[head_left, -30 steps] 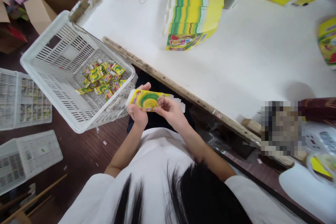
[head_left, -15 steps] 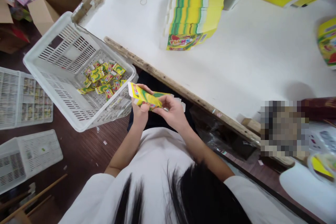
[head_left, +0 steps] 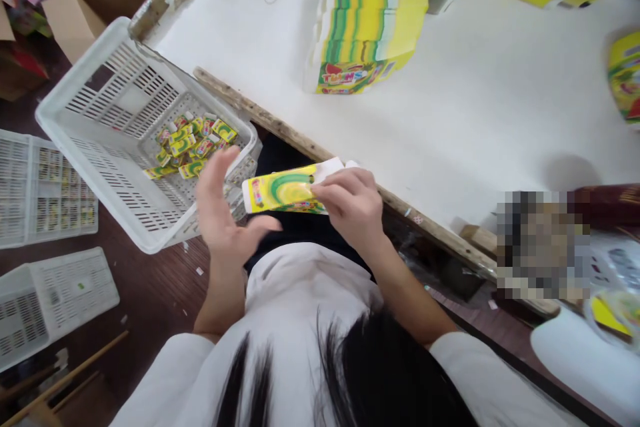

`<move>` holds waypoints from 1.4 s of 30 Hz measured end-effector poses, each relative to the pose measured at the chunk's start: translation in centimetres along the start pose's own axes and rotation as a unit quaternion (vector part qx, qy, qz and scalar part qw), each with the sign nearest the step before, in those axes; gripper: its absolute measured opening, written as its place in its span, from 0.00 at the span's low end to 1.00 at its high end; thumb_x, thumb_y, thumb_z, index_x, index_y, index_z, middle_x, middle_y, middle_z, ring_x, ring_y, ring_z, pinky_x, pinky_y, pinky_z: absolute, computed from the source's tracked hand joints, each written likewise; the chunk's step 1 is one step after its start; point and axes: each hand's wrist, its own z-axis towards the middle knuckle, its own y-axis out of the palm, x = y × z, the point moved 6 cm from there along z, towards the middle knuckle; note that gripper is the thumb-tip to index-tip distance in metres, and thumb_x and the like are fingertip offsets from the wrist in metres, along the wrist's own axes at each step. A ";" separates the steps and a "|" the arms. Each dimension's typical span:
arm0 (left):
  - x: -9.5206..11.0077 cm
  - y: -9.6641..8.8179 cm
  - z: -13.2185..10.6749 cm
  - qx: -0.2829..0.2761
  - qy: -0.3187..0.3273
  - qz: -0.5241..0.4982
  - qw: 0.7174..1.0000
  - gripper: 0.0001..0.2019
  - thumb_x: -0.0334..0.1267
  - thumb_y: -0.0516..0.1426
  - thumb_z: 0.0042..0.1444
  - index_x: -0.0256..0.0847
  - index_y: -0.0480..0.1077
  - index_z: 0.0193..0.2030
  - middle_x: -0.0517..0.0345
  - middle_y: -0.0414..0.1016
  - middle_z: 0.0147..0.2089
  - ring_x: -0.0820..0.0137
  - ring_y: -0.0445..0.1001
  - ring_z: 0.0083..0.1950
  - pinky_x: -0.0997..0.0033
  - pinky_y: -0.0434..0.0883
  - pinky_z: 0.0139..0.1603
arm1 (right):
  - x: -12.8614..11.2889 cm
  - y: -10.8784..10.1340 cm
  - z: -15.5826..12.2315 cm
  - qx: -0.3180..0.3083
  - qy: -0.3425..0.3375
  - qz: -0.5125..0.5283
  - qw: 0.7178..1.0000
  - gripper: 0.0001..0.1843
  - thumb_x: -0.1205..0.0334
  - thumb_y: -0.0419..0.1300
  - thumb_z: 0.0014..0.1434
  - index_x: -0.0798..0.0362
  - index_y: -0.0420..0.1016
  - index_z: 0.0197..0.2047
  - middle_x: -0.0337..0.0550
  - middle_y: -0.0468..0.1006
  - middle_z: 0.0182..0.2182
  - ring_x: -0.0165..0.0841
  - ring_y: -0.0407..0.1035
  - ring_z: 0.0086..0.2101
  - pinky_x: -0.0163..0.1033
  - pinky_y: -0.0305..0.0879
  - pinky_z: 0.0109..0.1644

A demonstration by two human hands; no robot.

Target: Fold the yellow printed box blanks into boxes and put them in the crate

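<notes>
My right hand [head_left: 353, 203] pinches a yellow and green printed carton [head_left: 283, 190] near its right end, over my lap. White flaps show at that end, by my fingers. My left hand [head_left: 225, 207] is off the carton, just to its left, with thumb and fingers spread and nothing in it. Behind it stands a white plastic basket [head_left: 83, 123], tilted in view, with several small yellow-green boxes [head_left: 183, 143] lying loose on its bottom. My left hand covers part of the basket's near wall.
On the white table [head_left: 480, 100] stands a stack of flat yellow-green cartons [head_left: 370, 27]. The table's worn wooden edge [head_left: 290, 137] runs beside my hands. More white crates [head_left: 65, 287] stand on the floor at left, and an open cardboard box [head_left: 100, 3] is behind the basket.
My left hand has let go of the carton and moved left, opening its fingers. The carton has turned more level in my right hand, which has shifted slightly right.
</notes>
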 end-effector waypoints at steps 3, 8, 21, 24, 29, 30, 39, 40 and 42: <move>-0.5 2.8 -0.6 -0.242 -0.054 0.102 0.963 0.46 0.55 0.71 0.47 0.45 0.59 0.70 0.44 0.68 0.67 0.50 0.69 0.68 0.48 0.66 0.68 | -1.1 0.5 -0.2 -0.033 -0.072 -0.021 0.997 0.13 0.64 0.59 0.67 0.37 0.81 0.38 0.34 0.83 0.35 0.36 0.75 0.45 0.51 0.64 0.63; -3.8 5.5 -3.1 -0.248 -0.174 0.117 0.946 0.33 0.54 0.69 0.49 0.42 0.63 0.56 0.51 0.75 0.48 0.62 0.77 0.46 0.62 0.76 0.46 | 0.9 0.2 -1.1 0.046 0.095 0.084 0.991 0.36 0.39 0.60 0.63 0.42 0.60 0.70 0.52 0.66 0.67 0.50 0.60 0.67 0.62 0.59 0.69; -2.5 6.9 -4.6 -0.229 -0.048 0.114 0.966 0.34 0.38 0.66 0.52 0.46 0.55 0.63 0.49 0.71 0.58 0.59 0.75 0.57 0.61 0.74 0.51 | 1.0 4.9 -1.8 -0.122 0.286 0.434 0.845 0.34 0.41 0.52 0.69 0.46 0.60 0.72 0.48 0.72 0.65 0.44 0.67 0.65 0.53 0.61 0.71; -3.3 6.9 -4.6 -0.265 -0.082 0.114 0.954 0.31 0.39 0.64 0.51 0.46 0.56 0.59 0.52 0.73 0.54 0.62 0.78 0.48 0.64 0.75 0.43 | 0.5 4.8 -2.2 -0.152 0.213 0.377 0.888 0.42 0.37 0.55 0.66 0.49 0.52 0.75 0.51 0.61 0.71 0.45 0.58 0.69 0.54 0.57 0.73; -4.1 7.5 -5.1 -0.278 -0.079 0.126 0.949 0.31 0.40 0.61 0.54 0.43 0.53 0.62 0.45 0.69 0.56 0.58 0.77 0.50 0.61 0.74 0.42 | -0.1 4.2 -2.4 -0.173 0.092 0.199 0.960 0.35 0.62 0.55 0.69 0.49 0.51 0.76 0.50 0.58 0.73 0.42 0.54 0.71 0.53 0.57 0.74; -4.3 7.6 -5.2 -0.271 -0.083 0.121 0.951 0.34 0.39 0.61 0.52 0.44 0.51 0.63 0.44 0.68 0.58 0.58 0.76 0.51 0.60 0.75 0.43 | -0.1 4.1 -2.3 -0.174 0.084 0.177 0.965 0.34 0.68 0.52 0.68 0.49 0.53 0.75 0.49 0.59 0.72 0.41 0.55 0.71 0.53 0.57 0.73; -4.9 6.5 -5.3 -0.183 -0.097 0.067 0.976 0.36 0.41 0.67 0.49 0.44 0.52 0.60 0.46 0.62 0.57 0.60 0.72 0.56 0.56 0.73 0.54 | -0.2 4.0 -1.3 -0.252 0.018 0.178 0.951 0.33 0.77 0.52 0.61 0.47 0.69 0.68 0.49 0.59 0.72 0.42 0.61 0.68 0.50 0.65 0.69; -4.8 6.2 -5.1 -0.174 -0.095 0.078 0.977 0.36 0.40 0.67 0.49 0.43 0.53 0.60 0.46 0.63 0.57 0.59 0.71 0.56 0.55 0.73 0.55 | 0.2 4.0 -1.2 -0.235 0.031 0.185 0.954 0.33 0.77 0.52 0.61 0.47 0.71 0.66 0.49 0.60 0.72 0.41 0.62 0.67 0.50 0.65 0.69; -4.7 5.6 -4.6 -0.173 -0.089 0.121 0.973 0.33 0.37 0.67 0.49 0.41 0.57 0.60 0.45 0.66 0.56 0.56 0.71 0.58 0.53 0.71 0.58 | 1.3 3.9 -1.2 -0.174 0.078 0.198 0.961 0.31 0.75 0.53 0.62 0.48 0.71 0.66 0.49 0.62 0.71 0.41 0.64 0.66 0.49 0.65 0.69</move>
